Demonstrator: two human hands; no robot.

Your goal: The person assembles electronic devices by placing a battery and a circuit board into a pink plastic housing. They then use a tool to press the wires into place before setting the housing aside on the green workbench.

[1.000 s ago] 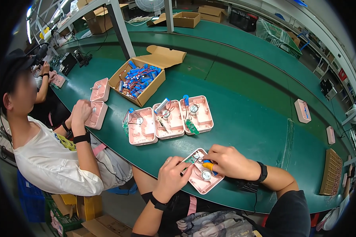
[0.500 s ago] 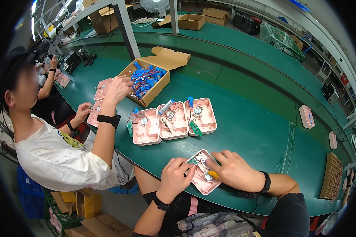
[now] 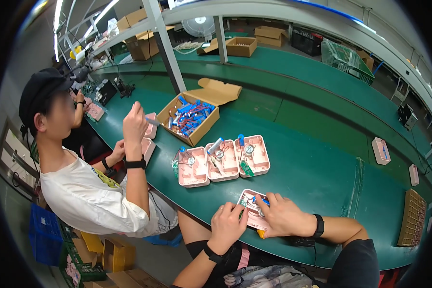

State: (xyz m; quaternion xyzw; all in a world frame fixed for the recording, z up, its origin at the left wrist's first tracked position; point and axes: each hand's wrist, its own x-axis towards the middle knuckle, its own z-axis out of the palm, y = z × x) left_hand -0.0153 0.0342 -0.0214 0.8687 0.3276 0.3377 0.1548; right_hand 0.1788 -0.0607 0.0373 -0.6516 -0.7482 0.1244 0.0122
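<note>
Near the table's front edge, a pink plastic case [image 3: 255,222] lies open side up between my hands, with a round metal part and wires inside. At its upper left, my left hand [image 3: 228,225] is closed, thumb and fingertips pinching a small green circuit board [image 3: 244,201]. My right hand [image 3: 285,216] curls over the case's right side, its fingers at a blue cylindrical battery [image 3: 265,201]. From under that hand pokes the yellow end of a tool [image 3: 260,234]; the rest is hidden by the palm.
Three pink cases [image 3: 222,161] with batteries and boards stand in a row beyond my hands. Behind them is a carton [image 3: 192,134] of blue batteries. A co-worker [image 3: 91,192] sits at left, one hand raised beside the carton. A brown grid tray [image 3: 412,218] stands far right.
The view has shifted, so the scene sits further right and lower. My right hand has turned over the case, and the yellow end now shows nearer the table edge. The co-worker's hand has risen from the carton.
</note>
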